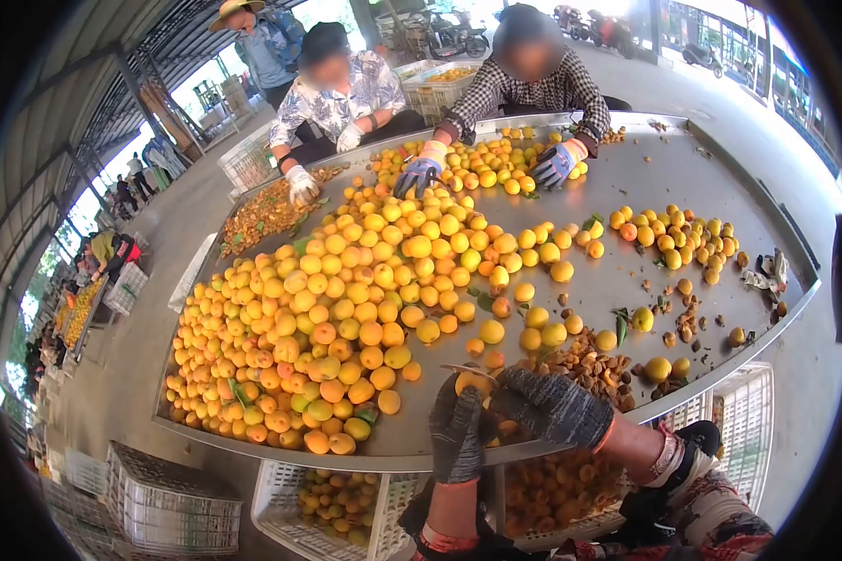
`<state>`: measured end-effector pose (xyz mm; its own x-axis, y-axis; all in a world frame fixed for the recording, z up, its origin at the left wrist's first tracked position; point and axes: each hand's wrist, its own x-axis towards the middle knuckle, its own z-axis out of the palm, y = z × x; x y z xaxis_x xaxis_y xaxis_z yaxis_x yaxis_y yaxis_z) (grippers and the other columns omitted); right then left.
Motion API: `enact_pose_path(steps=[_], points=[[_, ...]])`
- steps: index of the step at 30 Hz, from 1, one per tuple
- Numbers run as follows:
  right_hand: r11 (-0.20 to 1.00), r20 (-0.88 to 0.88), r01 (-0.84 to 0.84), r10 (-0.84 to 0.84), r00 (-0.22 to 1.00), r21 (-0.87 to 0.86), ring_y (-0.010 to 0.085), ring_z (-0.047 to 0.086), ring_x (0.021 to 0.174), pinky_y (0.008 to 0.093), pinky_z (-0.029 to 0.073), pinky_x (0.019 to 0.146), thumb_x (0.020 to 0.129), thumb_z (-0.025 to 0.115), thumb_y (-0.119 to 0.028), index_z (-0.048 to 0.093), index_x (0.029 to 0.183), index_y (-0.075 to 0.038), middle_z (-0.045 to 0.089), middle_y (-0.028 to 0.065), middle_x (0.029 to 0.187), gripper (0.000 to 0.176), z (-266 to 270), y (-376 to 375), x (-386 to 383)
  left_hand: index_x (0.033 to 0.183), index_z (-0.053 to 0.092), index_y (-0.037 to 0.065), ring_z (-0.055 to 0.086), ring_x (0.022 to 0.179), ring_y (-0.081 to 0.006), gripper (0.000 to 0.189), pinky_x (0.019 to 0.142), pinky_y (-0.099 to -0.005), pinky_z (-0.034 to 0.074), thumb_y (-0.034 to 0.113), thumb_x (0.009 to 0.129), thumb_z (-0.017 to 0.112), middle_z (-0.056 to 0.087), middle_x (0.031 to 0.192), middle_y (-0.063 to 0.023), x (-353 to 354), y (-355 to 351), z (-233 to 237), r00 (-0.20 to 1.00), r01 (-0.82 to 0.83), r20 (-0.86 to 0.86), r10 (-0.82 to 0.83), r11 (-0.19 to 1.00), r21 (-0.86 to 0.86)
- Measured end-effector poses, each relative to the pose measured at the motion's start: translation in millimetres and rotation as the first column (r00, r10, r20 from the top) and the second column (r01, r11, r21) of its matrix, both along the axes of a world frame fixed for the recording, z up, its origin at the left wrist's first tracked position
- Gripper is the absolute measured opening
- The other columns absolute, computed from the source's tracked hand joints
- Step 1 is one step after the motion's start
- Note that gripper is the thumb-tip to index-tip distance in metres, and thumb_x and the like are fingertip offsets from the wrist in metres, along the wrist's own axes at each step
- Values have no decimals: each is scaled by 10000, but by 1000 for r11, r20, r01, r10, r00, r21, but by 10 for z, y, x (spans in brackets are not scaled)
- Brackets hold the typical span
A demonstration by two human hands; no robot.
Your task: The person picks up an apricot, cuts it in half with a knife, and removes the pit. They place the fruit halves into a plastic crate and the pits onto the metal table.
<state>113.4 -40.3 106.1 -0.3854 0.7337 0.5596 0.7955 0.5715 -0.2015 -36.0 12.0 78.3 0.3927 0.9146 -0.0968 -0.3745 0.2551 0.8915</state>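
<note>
Dark grey knitted gloves cover both my hands, which meet over the near edge of the metal table [421,447]. Pinched in my left hand [457,432] is an orange apricot [477,381], with a thin, pale strip across its top that I cannot make out. My right hand [554,408] has its fingers closed right beside the apricot; what they grip is hidden. Just beyond it lies a heap of brown pits and scraps [594,366]. A big pile of apricots [318,309] spreads over the table's left half.
Across the table, two seated people in gloves [423,170] handle apricots. A smaller apricot group [678,238] lies at the right, a scrap heap [269,217] at the far left. Below the table edge stand white crates [382,514] holding fruit. Stacked crates [173,500] stand at lower left.
</note>
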Motion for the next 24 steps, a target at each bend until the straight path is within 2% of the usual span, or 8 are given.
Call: enact_pose_path(steps=[3,7,9,10,12,17,19,24], points=[[868,-427,102,-337,839,-485,310,530,1021,354,453,844,781,598,-176,399,1233,24,458,187,1200,533,-106,-118,-344,1112,506,21,518,857,-127,366,748,-260,443,274,852,550,555,980,-48,163,-12,-291,975,-162,150,163,987,-19],[868,-271,207,-355,895,-452,337,528,1005,356,450,847,778,584,-167,369,1259,19,441,193,1208,559,-539,-132,-377,1113,506,2,515,903,-148,419,790,-268,436,326,850,547,554,988,-55,220,-35,-247,959,-112,244,142,985,-133],[784,-835,-291,-497,236,-549,353,524,1001,357,459,831,742,608,-169,411,1224,27,447,202,1191,556,-685,-78,-320,1117,501,5,520,884,-133,379,760,-257,439,289,867,520,560,993,-58,121,2,-118,995,-47,88,51,998,-47],[786,-837,-288,-496,234,-546,353,524,1001,357,459,831,742,608,-169,411,1224,27,447,202,1191,556,-538,-106,-234,1121,497,8,524,866,-118,339,731,-245,442,252,885,494,567,998,-61,65,36,-50,997,27,-77,-24,999,34],[851,-240,22,-173,955,-524,336,528,1000,362,464,823,740,603,-161,467,1175,16,457,197,1184,489,-91,-171,-13,1115,503,8,520,863,-116,337,731,-242,440,252,882,500,568,990,-57,8,45,65,994,43,-100,-37,997,61],[859,-228,160,-301,926,-486,320,564,933,360,481,767,734,600,-127,497,1134,15,515,192,1092,437,-318,-123,-273,1079,528,8,513,821,-107,326,705,-230,439,263,876,515,570,963,-43,171,12,-195,975,-144,-126,184,951,274],[840,-206,291,-418,885,-457,317,576,903,352,488,743,735,602,-114,494,1134,17,536,186,1052,433,-451,-155,-405,1053,538,2,509,799,-108,325,701,-232,436,275,878,515,570,945,-38,223,-8,-279,964,-190,172,204,977,-93],[866,-327,305,-443,835,-396,307,589,850,320,493,695,749,641,-139,436,1180,10,567,147,980,500,-295,-191,-427,1046,532,11,530,766,-137,352,653,-250,440,312,863,527,567,899,-49,140,61,-255,990,-137,15,138,990,-34]])
